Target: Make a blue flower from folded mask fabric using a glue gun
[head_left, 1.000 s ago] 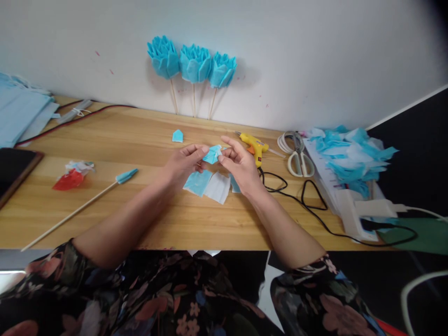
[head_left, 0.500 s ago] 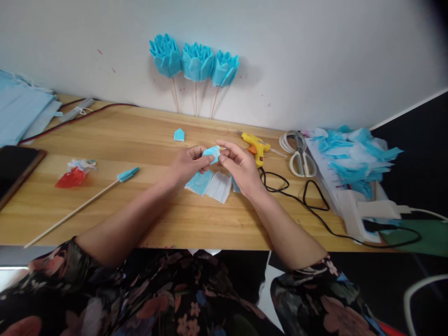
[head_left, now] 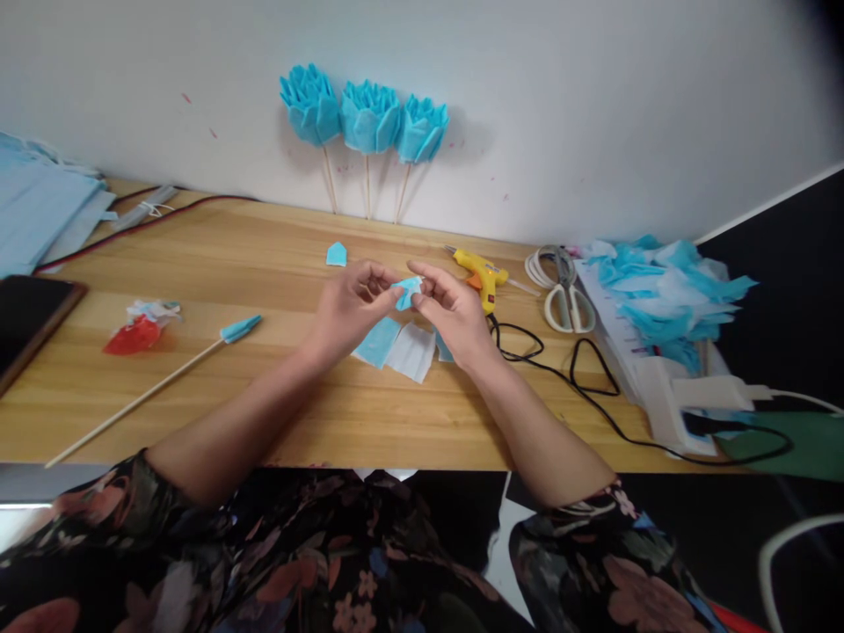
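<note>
Between my two hands is a small folded piece of blue fabric (head_left: 408,293), like face-mask cloth. My left hand (head_left: 360,303) pinches its left side between thumb and fingers. On the right side, my right hand (head_left: 452,308) grips it the same way. Below them lie flat blue and white fabric pieces (head_left: 410,353), partly covered by my hands. A pointed blue petal (head_left: 337,255) rests on the table behind my left hand. To the left, a wooden stick (head_left: 141,397) carries a tight blue bud (head_left: 241,329) at its tip.
Three blue fabric flowers (head_left: 370,119) on sticks lean against the wall. Right of my hands are a yellow glue gun (head_left: 484,277) with a black cord, scissors (head_left: 568,303), a heap of fabric scraps (head_left: 665,290) and a power strip (head_left: 665,406). Masks (head_left: 49,207) and a phone (head_left: 36,321) lie left.
The fabric piece has been folded over and shows less of its flat face. My left hand's fingers have shifted on it; my right hand has barely moved.
</note>
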Demonstrator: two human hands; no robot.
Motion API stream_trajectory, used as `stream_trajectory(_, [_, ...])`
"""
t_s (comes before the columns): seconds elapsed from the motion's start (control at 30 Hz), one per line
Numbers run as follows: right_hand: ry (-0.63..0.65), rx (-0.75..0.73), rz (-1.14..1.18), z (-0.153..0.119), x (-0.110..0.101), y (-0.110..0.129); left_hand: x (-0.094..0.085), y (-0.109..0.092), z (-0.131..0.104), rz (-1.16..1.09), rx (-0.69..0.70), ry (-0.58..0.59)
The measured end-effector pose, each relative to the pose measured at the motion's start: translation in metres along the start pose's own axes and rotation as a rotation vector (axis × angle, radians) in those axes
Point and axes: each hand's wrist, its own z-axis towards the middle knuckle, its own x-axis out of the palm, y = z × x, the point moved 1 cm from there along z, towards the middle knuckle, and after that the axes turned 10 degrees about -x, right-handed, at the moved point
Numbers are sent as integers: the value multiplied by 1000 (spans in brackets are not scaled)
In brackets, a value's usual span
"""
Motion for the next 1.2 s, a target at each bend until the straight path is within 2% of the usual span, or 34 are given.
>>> stream_trajectory(0.13, [27, -6, -12, 0, 1, 1, -1, 0, 0, 202, 200, -70])
stream_trajectory(0.23, [41, -12, -11, 0, 2, 1, -1, 2, 1, 247, 252, -56])
stream_trajectory(0.5, [64, -11, -4, -2, 3, 1, -2, 3, 1, 280, 282, -67])
stream_trajectory(0.77, [14, 30, -19, -1, 2, -2, -3, 1, -2, 207, 286, -80])
stream_trajectory(0.97, [0, 53, 47, -1, 2, -4, -2, 3, -1, 322, 308, -46])
stream_trajectory(1.2, [8, 51, 54, 0, 2, -2, -2, 4, 0, 349, 339, -12])
